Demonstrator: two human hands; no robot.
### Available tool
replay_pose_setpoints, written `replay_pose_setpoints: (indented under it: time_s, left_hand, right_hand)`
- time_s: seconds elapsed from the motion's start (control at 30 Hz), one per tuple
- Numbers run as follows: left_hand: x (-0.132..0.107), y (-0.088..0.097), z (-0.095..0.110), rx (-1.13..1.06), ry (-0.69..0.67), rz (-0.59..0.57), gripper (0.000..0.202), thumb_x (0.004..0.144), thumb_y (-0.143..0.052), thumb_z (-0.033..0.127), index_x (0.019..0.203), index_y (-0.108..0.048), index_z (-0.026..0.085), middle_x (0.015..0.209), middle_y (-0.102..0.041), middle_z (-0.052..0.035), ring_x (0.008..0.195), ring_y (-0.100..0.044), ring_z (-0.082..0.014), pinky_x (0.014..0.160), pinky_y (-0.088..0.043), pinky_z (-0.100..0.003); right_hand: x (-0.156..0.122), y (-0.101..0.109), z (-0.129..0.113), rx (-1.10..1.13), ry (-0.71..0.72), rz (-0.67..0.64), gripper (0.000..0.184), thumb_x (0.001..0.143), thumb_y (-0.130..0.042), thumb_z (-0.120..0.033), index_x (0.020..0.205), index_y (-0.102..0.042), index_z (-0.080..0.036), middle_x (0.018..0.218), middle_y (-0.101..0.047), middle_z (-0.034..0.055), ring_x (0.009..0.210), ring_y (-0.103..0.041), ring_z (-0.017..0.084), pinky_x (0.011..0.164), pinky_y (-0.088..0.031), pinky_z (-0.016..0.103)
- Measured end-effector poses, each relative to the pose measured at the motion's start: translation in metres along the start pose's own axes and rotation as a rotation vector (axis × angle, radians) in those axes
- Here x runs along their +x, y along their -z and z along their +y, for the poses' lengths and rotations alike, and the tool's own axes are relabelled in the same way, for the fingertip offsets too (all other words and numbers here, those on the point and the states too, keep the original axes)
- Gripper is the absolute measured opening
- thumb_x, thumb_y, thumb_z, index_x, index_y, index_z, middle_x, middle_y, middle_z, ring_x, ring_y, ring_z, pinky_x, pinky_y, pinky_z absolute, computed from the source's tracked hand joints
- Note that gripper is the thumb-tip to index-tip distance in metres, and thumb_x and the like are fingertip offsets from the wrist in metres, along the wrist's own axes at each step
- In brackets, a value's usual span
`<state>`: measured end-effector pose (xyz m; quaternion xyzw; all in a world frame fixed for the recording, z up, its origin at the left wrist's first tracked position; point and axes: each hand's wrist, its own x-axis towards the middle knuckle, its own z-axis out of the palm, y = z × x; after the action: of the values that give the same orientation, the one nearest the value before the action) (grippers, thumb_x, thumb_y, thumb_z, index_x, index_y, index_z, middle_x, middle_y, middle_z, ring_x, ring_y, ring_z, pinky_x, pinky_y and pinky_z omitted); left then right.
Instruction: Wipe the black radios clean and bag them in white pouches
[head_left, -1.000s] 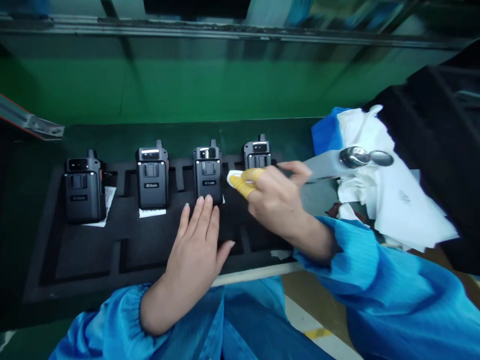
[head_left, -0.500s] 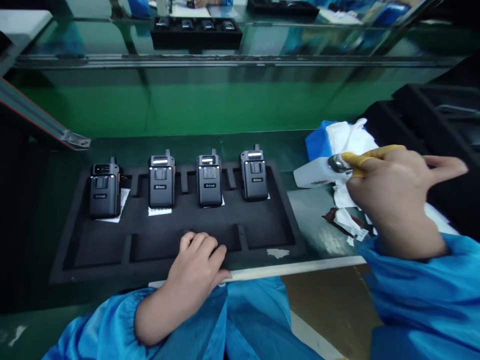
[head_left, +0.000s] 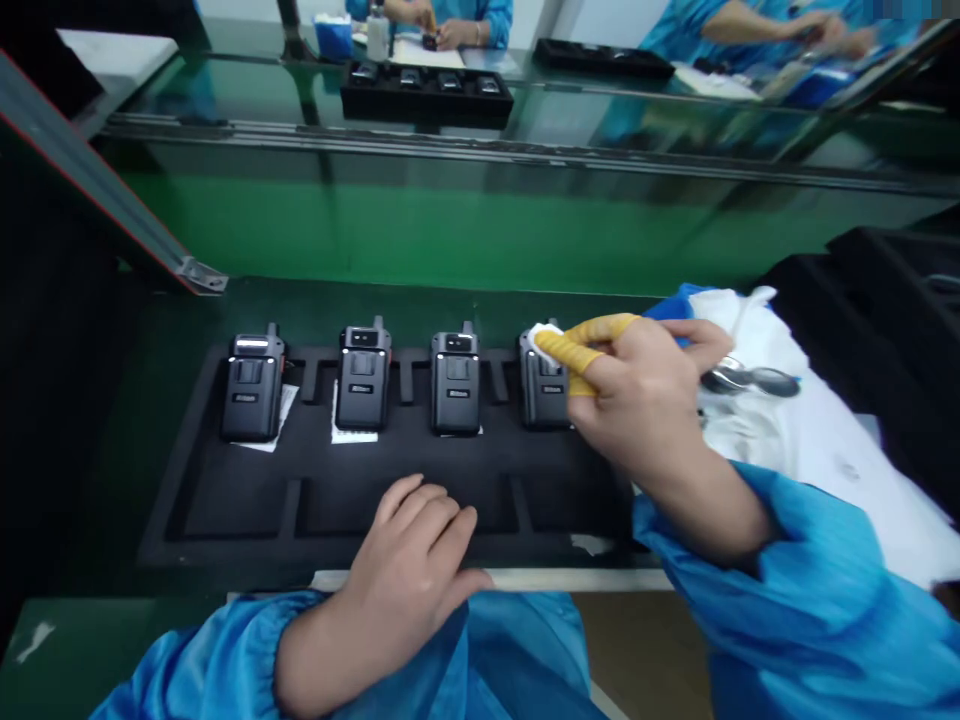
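Note:
My right hand (head_left: 646, 385), with yellow finger covers on its fingertips, pinches a small white wipe (head_left: 543, 352). It presses the wipe to the top of the rightmost black two-way radio (head_left: 541, 402), whose right side it partly hides. Other radios of the same kind, the left one (head_left: 253, 392) and two middle ones (head_left: 363, 392), lie in a row along the back of a black foam tray (head_left: 232, 497). White paper slips stick out from under some of them. My left hand (head_left: 420, 555) lies loosely over the tray's front edge, fingers extended, holding nothing.
Tweezers or a similar shiny tool (head_left: 750, 378) lie on white cloths (head_left: 832, 470) at right, beside a blue box (head_left: 671, 303). Black foam trays (head_left: 892, 330) are stacked at far right. Behind the green partition (head_left: 420, 230), co-workers' hands (head_left: 454, 33) work near another radio tray (head_left: 427, 100).
My right hand has moved left from the white bottle with the metal top to the rightmost radio, carrying the wipe. My left hand stays at the tray's front edge. The view has shifted.

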<state>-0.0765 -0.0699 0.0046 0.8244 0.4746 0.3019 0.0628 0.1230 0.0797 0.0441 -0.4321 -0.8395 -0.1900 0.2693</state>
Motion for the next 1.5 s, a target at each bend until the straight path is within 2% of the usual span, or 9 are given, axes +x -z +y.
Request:
replay_pose_setpoints:
  time_s: [0.13,0.27,0.43,0.53,0.67,0.83,1.07,1.3,1.5]
  left_hand:
    - [-0.011,0.017,-0.025,0.18,0.149,0.097,0.027,0.093,-0.048,0.026,0.112,-0.058,0.009,0.113,-0.068,-0.0157,0.118,-0.057,-0.0281,0.106,-0.039,-0.053]
    - [-0.017,0.014,-0.041,0.336,0.24,0.0,0.041,0.094,-0.044,0.033,0.123,-0.052,0.004,0.132,-0.055,-0.0243,0.127,-0.05,-0.0336,0.104,-0.039,-0.058]
    - [-0.016,0.006,-0.042,0.327,0.289,-0.049,0.051,0.093,-0.043,0.041,0.127,-0.051,0.004,0.134,-0.054,-0.0235,0.127,-0.049,-0.0332,0.106,-0.038,-0.056]
    - [-0.015,0.007,-0.041,0.328,0.275,-0.023,0.05,0.095,-0.038,0.041,0.124,-0.052,0.002,0.132,-0.056,-0.0223,0.126,-0.051,-0.0316,0.106,-0.039,-0.054]
    - [-0.013,0.01,-0.041,0.344,0.266,-0.004,0.048,0.097,-0.034,0.038,0.121,-0.055,0.003,0.13,-0.059,-0.019,0.123,-0.053,-0.0298,0.105,-0.04,-0.051]
    - [-0.011,0.01,-0.042,0.344,0.27,0.015,0.046,0.097,-0.033,0.036,0.119,-0.056,0.003,0.13,-0.06,-0.0169,0.122,-0.055,-0.0287,0.102,-0.042,-0.048]
    - [-0.013,0.008,-0.042,0.314,0.282,0.002,0.046,0.096,-0.038,0.037,0.121,-0.055,0.003,0.131,-0.059,-0.0172,0.125,-0.052,-0.0281,0.11,-0.034,-0.047]
    - [-0.015,0.004,-0.042,0.279,0.303,0.028,0.044,0.094,-0.04,0.036,0.123,-0.055,0.006,0.131,-0.059,-0.0173,0.124,-0.053,-0.0274,0.109,-0.036,-0.048]
    - [-0.014,0.008,-0.042,0.322,0.284,-0.008,0.047,0.096,-0.036,0.038,0.122,-0.056,0.004,0.131,-0.058,-0.0178,0.123,-0.053,-0.0289,0.107,-0.038,-0.049]
  right_hand:
    - [0.03,-0.027,-0.04,0.121,0.133,-0.059,0.035,0.079,-0.042,-0.006,0.086,-0.072,-0.024,0.085,-0.064,0.0021,0.08,-0.049,0.017,0.084,-0.021,0.041]
    - [0.059,-0.058,-0.075,0.195,0.252,-0.124,0.037,0.088,-0.04,-0.01,0.095,-0.071,-0.028,0.089,-0.063,0.0011,0.084,-0.045,0.016,0.086,-0.016,0.041]
    - [0.078,-0.087,-0.101,0.128,0.367,-0.139,0.037,0.093,-0.037,-0.012,0.082,-0.07,-0.023,0.086,-0.063,0.0007,0.08,-0.041,0.015,0.086,-0.014,0.04]
    - [0.078,-0.088,-0.102,0.144,0.465,-0.101,0.037,0.095,-0.037,-0.014,0.076,-0.068,-0.021,0.081,-0.063,-0.0005,0.077,-0.041,0.013,0.088,-0.013,0.039]
    - [0.07,-0.082,-0.087,0.144,0.557,-0.039,0.037,0.094,-0.038,-0.012,0.076,-0.068,-0.023,0.077,-0.063,-0.0024,0.075,-0.042,0.012,0.091,-0.012,0.039]
    - [0.065,-0.078,-0.067,0.026,0.461,-0.019,0.035,0.092,-0.041,-0.011,0.071,-0.068,-0.021,0.074,-0.061,-0.0011,0.074,-0.043,0.012,0.089,-0.015,0.039]
    - [0.074,-0.085,-0.1,0.041,0.458,-0.048,0.03,0.092,-0.043,-0.013,0.082,-0.07,-0.024,0.08,-0.062,-0.0009,0.08,-0.042,0.013,0.089,-0.013,0.04]
    - [0.068,-0.077,-0.078,0.007,0.412,-0.037,0.033,0.089,-0.042,-0.008,0.072,-0.069,-0.02,0.074,-0.06,0.0004,0.074,-0.042,0.012,0.088,-0.015,0.039]
    - [0.076,-0.083,-0.104,0.04,0.364,-0.138,0.03,0.09,-0.044,-0.013,0.083,-0.07,-0.025,0.08,-0.064,0.0,0.08,-0.042,0.015,0.089,-0.012,0.04]
